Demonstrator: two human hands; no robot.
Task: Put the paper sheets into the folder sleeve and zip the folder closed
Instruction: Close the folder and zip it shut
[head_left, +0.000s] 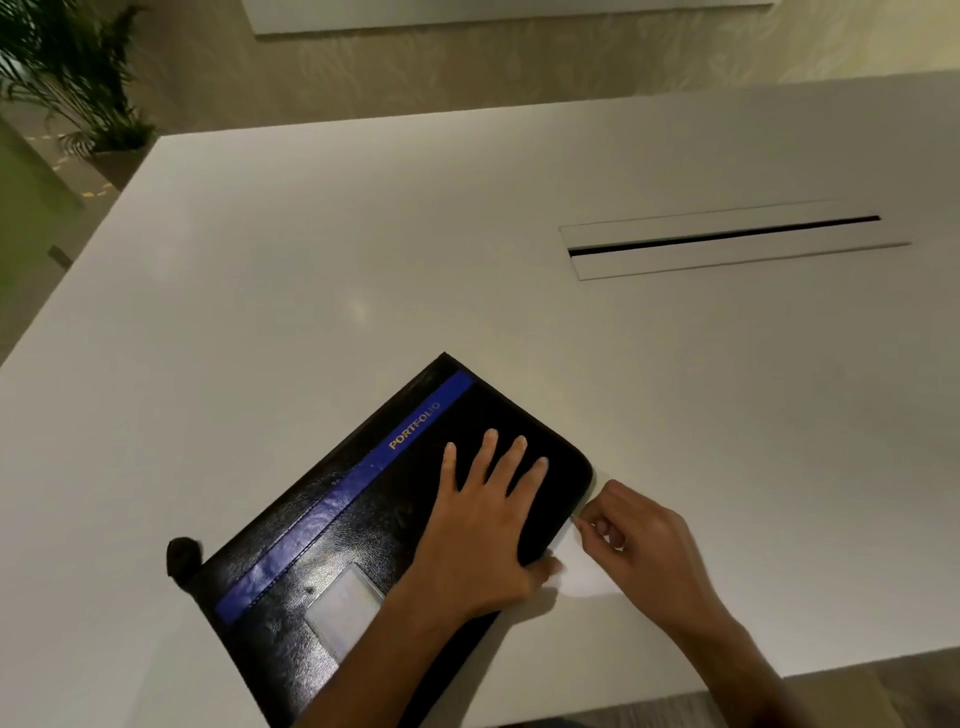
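Note:
A black folder (332, 525) with a blue stripe and gold "PORTFOLIO" lettering lies closed and slanted on the white table (311, 260). My left hand (483, 525) rests flat on its cover, fingers spread, thumb hooked over the right edge. My right hand (631, 535) is beside that same edge, fingers curled, with thumb and forefinger pinched on a small zipper pull (575, 519). A bit of white paper (576, 577) shows on the table beside the folder's edge, between my hands. Whether it pokes out of the folder I cannot tell.
A long cable slot (727, 239) with a flap is set into the table at the far right. A potted palm (72, 73) stands on the floor beyond the table's far left corner. The table's near edge runs below my right forearm.

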